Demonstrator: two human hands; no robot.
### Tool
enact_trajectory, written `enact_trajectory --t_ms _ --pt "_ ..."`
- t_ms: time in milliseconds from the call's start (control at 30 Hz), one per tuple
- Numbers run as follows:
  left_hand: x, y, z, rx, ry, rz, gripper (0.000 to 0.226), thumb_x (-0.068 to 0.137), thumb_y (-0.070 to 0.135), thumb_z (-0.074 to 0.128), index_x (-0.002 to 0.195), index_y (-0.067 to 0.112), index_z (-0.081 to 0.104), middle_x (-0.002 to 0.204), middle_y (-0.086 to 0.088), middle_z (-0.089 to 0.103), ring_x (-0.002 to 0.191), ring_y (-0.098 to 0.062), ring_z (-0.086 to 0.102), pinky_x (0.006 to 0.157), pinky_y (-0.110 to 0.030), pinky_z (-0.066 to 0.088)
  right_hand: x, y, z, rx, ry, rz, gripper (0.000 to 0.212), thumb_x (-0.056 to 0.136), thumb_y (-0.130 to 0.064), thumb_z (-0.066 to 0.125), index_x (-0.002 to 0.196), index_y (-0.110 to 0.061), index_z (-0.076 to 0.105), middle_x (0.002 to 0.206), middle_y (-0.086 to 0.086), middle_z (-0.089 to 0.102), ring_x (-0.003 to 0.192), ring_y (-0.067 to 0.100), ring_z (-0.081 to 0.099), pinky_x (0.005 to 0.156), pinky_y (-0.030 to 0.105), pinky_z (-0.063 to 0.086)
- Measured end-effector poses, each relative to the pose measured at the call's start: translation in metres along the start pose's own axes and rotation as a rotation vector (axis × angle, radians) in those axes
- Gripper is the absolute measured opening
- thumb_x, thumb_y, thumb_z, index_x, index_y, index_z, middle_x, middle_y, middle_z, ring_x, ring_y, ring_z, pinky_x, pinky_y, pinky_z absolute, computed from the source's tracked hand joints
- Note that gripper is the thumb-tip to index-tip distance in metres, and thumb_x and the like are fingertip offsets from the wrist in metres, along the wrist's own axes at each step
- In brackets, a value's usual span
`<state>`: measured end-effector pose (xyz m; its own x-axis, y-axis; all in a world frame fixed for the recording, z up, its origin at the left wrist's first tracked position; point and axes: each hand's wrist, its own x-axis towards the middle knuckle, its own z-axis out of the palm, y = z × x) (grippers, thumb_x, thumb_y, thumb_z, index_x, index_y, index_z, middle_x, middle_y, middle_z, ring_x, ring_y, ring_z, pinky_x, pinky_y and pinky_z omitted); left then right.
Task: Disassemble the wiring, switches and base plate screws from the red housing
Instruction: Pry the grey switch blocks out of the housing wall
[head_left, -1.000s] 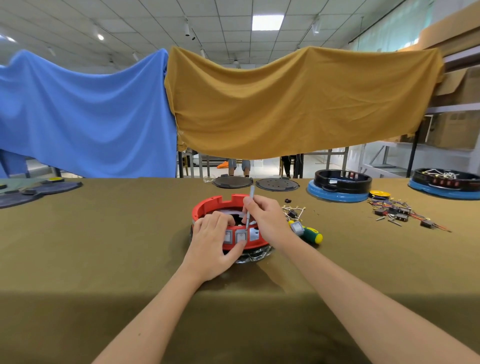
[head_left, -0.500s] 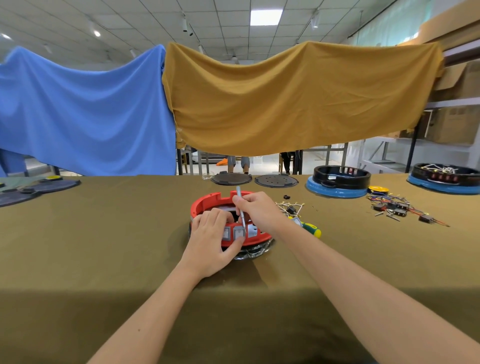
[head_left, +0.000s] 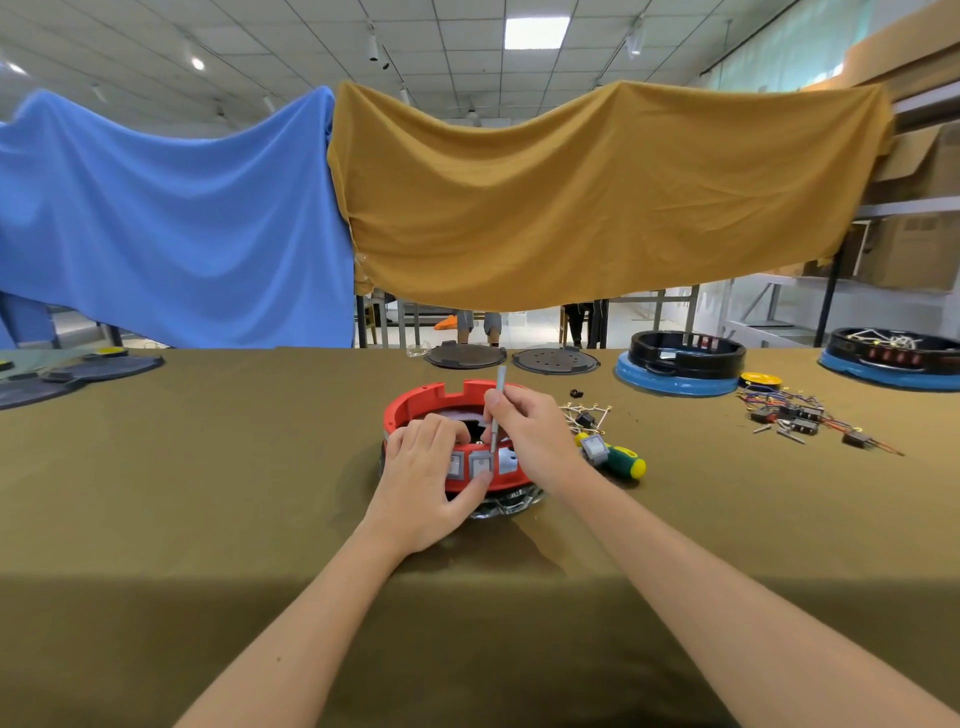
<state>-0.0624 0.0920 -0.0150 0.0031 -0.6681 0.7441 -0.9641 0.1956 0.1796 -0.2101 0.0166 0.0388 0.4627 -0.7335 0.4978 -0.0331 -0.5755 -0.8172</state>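
On the table, left hand (head_left: 422, 480) grips red housing (head_left: 431, 401); right hand (head_left: 532, 434) pinches tool (head_left: 497, 402).

Counted: 1 red housing (head_left: 441, 397), 2 switches (head_left: 480, 464) seated in front wall, 1 loose switch (head_left: 594, 448); 2 blue-based housings (head_left: 680, 361), 2 dark round plates (head_left: 465, 356), 1 green-handled screwdriver (head_left: 623, 461). Loose screws too small to count.

The red housing (head_left: 441, 397) is a round, open-topped ring with a notched rim, sitting upright on the olive tabletop (head_left: 208, 467) over a dark base plate (head_left: 506, 501) that shows at its near edge. Two grey rocker switches (head_left: 480, 463) sit side by side in its near wall, with an empty opening just right of them. A loose grey switch (head_left: 594, 448) and a bundle of pale wiring (head_left: 584, 415) lie just right of the housing.
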Motion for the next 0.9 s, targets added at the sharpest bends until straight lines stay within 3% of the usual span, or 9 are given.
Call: enact_trajectory --t_ms 167,333,667,800,900 --pt "0.0 0.0 0.0 0.002 0.004 0.005 0.029 0.087 0.052 0.052 0.102 0.028 0.045 0.1 0.013 0.043 0.095 -0.01 0.04 0.091 -0.028 0.028 0.009 -0.007 -0.003 -0.106 -0.087 0.063 0.039 0.104 -0.034 0.048 0.076 -0.012 0.064 0.062 -0.003 0.062 0.054 0.002 0.056 0.06 0.023 0.046" --pt "0.0 0.001 -0.001 0.0 0.007 0.001 0.03 0.087 0.053 0.051 0.103 0.028 0.045 0.1 0.013 0.043 0.095 -0.009 0.039 0.091 -0.027 0.027 0.016 -0.012 -0.002 -0.144 -0.158 0.096 0.041 0.104 -0.037 0.048 0.076 -0.011 0.063 0.067 0.005 0.063 0.064 0.018 0.059 0.068 0.034 0.05" --pt "-0.001 0.001 -0.002 -0.009 0.032 -0.021 0.033 0.086 0.053 0.052 0.104 0.024 0.049 0.101 0.011 0.045 0.098 -0.009 0.041 0.097 -0.03 0.029 0.001 0.01 0.004 -0.007 0.05 -0.033 0.036 0.105 -0.029 0.048 0.08 -0.007 0.062 0.07 -0.001 0.06 0.061 0.002 0.057 0.06 0.013 0.046" --pt "0.0 0.0 -0.001 0.001 0.019 -0.02 0.034 0.086 0.054 0.05 0.104 0.026 0.049 0.102 0.012 0.045 0.099 -0.009 0.04 0.098 -0.031 0.028 0.004 0.006 0.002 -0.026 -0.008 0.009 0.038 0.104 -0.032 0.049 0.076 -0.012 0.062 0.065 -0.002 0.06 0.06 0.011 0.059 0.063 0.023 0.05" --pt "0.0 0.0 -0.001 0.016 0.017 -0.022 0.034 0.086 0.055 0.049 0.104 0.026 0.049 0.102 0.012 0.044 0.099 -0.009 0.041 0.098 -0.031 0.028 0.012 0.0 0.0 -0.125 -0.08 0.075 0.047 0.103 -0.039 0.048 0.078 -0.004 0.066 0.054 -0.003 0.051 0.049 0.01 0.043 0.057 0.026 0.041"
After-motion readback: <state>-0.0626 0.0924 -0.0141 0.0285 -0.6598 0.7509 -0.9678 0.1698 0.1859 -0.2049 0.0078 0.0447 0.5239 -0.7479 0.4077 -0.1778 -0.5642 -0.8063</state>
